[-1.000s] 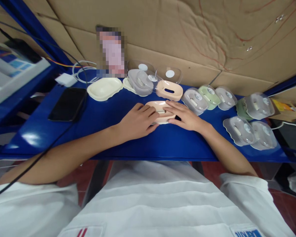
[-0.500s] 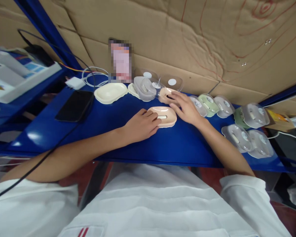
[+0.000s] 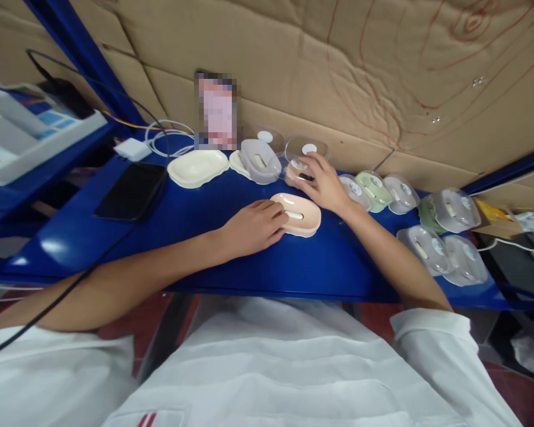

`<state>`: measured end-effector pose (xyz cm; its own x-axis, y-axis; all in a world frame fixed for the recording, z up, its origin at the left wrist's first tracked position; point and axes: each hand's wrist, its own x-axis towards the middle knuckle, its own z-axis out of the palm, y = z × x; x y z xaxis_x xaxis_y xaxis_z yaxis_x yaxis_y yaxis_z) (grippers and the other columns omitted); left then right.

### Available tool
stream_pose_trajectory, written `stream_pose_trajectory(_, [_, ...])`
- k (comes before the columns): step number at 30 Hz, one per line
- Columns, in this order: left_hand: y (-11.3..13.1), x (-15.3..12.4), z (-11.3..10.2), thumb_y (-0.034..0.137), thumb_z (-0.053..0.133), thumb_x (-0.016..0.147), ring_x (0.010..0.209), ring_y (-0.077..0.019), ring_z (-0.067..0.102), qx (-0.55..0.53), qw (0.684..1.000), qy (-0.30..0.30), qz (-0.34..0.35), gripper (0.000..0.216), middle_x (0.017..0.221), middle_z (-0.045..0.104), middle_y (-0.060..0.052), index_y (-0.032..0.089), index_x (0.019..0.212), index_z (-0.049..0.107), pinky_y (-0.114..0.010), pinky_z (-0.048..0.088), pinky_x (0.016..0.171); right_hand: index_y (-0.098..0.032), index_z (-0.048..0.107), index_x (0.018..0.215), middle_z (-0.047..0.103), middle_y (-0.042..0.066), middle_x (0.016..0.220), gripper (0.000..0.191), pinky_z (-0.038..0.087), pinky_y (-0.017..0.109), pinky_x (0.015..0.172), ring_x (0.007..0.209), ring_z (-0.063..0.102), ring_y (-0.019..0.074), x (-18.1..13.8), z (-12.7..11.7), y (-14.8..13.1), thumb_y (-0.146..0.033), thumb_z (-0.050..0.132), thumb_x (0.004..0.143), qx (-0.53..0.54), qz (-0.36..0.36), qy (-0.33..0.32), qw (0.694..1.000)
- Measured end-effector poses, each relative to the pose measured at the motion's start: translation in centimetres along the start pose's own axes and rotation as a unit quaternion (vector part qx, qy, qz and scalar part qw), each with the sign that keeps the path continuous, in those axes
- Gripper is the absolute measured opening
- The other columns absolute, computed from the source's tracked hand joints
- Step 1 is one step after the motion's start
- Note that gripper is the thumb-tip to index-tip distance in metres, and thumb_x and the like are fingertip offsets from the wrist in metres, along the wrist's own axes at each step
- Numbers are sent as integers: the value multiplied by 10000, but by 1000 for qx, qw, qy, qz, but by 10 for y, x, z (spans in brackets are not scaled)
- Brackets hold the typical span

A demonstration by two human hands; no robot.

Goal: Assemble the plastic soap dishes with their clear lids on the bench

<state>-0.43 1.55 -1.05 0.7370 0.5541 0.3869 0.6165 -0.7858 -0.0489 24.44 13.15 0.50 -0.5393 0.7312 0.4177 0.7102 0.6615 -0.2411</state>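
Observation:
My left hand [image 3: 253,226] rests on the blue shelf [image 3: 204,237], its fingers curled on the left end of a peach soap dish [image 3: 303,214] with a white slot insert. My right hand [image 3: 321,182] reaches to the back row. Its fingers are closed on a clear lid [image 3: 297,165] with a round white sticker, over a second peach dish that is mostly hidden by the hand. Another clear lid [image 3: 309,147] leans against the cardboard wall just behind.
A cream dish [image 3: 197,167] and a grey lidded box [image 3: 260,160] sit at the back left. Several lidded boxes [image 3: 442,255] line the right side. A black phone [image 3: 131,188], a white charger [image 3: 132,149] with cables and an upright phone [image 3: 217,111] stand to the left.
My right hand left the near peach dish and reached back to the far dish, then closed on a clear lid there. My left hand stayed on the near dish.

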Motion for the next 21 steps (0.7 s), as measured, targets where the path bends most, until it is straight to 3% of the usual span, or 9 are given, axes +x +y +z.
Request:
stream_pose_trajectory(3, [-1,0,0,242,583,1055,1099,-284,706,-16,1000,-4,-7,131,1153,709,-129,159,1058,683,-424,576,992,-196,455,1651,377,204,1742,845,389,650,1239,1603,382,414,15,6,5,-644,676,970,-19,11,-65,998])
stream_pose_trajectory(5, [-2,1,0,242,590,1048,1135,-292,702,-28,1000,-6,-11,121,1192,700,-133,166,1075,680,-428,586,995,-207,490,1636,457,185,1702,810,392,634,1242,1568,441,407,29,8,7,-587,714,957,-9,16,-91,996])
stream_pose_trajectory(8, [-2,0,-1,254,636,1024,1259,-320,664,-55,998,8,-32,221,1358,645,-161,173,1229,652,-440,599,1032,-221,584,1567,631,137,1559,722,466,533,1201,1434,596,356,31,-1,3,-563,732,949,43,12,-69,997])
stream_pose_trajectory(12, [0,1,0,253,737,954,1465,-378,526,-101,989,51,-91,549,1576,484,-196,192,1460,533,-489,586,1116,-279,665,1476,714,91,1440,565,480,521,1164,1346,652,322,-8,-25,-16,-562,700,989,84,14,-25,996])
stream_pose_trajectory(15, [-1,2,3,250,762,935,1495,-396,495,-131,984,59,-108,684,1620,428,-200,208,1546,457,-539,555,1165,-319,707,1425,665,85,1507,450,393,584,1222,1452,565,343,-42,-33,-28,-539,647,1037,65,0,-57,996])
stream_pose_trajectory(19, [-4,0,10,294,744,959,1534,-411,453,-170,977,51,-117,739,1639,398,-206,226,1605,392,-600,496,1219,-376,574,1573,492,67,1682,529,289,655,1275,1613,359,377,-64,-28,-24,-546,581,1072,40,-9,-90,995])
stream_pose_trajectory(21, [-6,-1,12,309,741,964,1545,-410,443,-184,974,45,-124,749,1647,393,-202,237,1617,380,-610,483,1228,-362,558,1588,487,86,1680,538,320,652,1261,1598,385,377,-67,-26,-22,-549,559,1084,31,-8,-76,997])
